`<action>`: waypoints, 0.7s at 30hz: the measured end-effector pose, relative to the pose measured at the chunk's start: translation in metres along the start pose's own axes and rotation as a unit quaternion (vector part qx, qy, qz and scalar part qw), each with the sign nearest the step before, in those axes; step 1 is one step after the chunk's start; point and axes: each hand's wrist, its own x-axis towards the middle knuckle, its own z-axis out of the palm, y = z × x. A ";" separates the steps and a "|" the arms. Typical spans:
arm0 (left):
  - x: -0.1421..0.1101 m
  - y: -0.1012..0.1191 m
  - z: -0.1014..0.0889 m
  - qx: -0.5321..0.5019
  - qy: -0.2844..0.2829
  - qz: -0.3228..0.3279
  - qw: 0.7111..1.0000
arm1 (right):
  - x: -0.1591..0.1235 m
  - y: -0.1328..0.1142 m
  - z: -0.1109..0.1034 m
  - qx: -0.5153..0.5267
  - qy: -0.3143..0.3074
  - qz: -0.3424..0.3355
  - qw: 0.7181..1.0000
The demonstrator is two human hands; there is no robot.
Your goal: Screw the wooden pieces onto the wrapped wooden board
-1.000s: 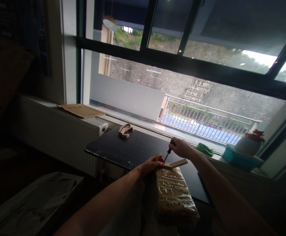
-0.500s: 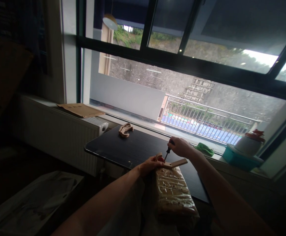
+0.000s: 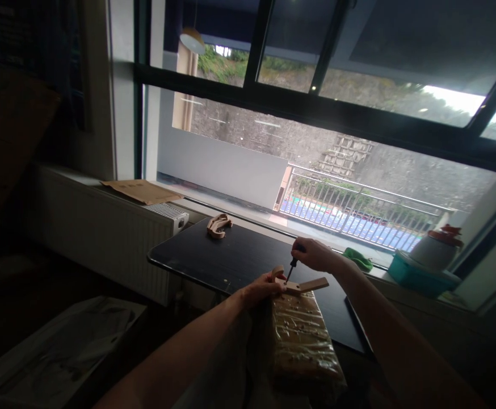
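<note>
My right hand (image 3: 314,254) is closed around the dark handle of a screwdriver (image 3: 291,269), whose shaft slants down to the wooden piece. With my left hand (image 3: 264,288) I grip the curved end of that light wooden hook (image 3: 310,284); a straight arm of it points to the right. Something small and red shows by my left fingertips, too small to name. The wood rests at the far end of a tape-wrapped block (image 3: 302,335) with a shiny, wrinkled top. Whether a screw sits under the screwdriver's tip cannot be made out.
Several similar wooden hooks (image 3: 219,226) lie at the back of the black table (image 3: 188,255). A brown envelope (image 3: 143,191) lies on the radiator (image 3: 116,227). On the sill are a green cloth-like item (image 3: 357,259) and a teal box (image 3: 420,274). A white box (image 3: 61,352) stands lower left.
The view has shifted very slightly. Both hands stay in place, with the screwdriver still set against the wooden hook; its handle looks turned a little.
</note>
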 end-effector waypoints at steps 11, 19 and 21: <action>-0.001 0.000 0.002 0.033 0.008 0.012 0.999 | 0.000 -0.003 0.004 -0.017 0.025 0.026 0.999; 0.000 -0.001 0.003 0.039 0.017 0.008 0.999 | 0.001 0.000 -0.003 -0.002 0.003 0.000 1.000; 0.001 -0.002 0.002 0.038 0.018 0.010 0.999 | 0.001 0.001 0.001 -0.003 0.004 0.009 1.000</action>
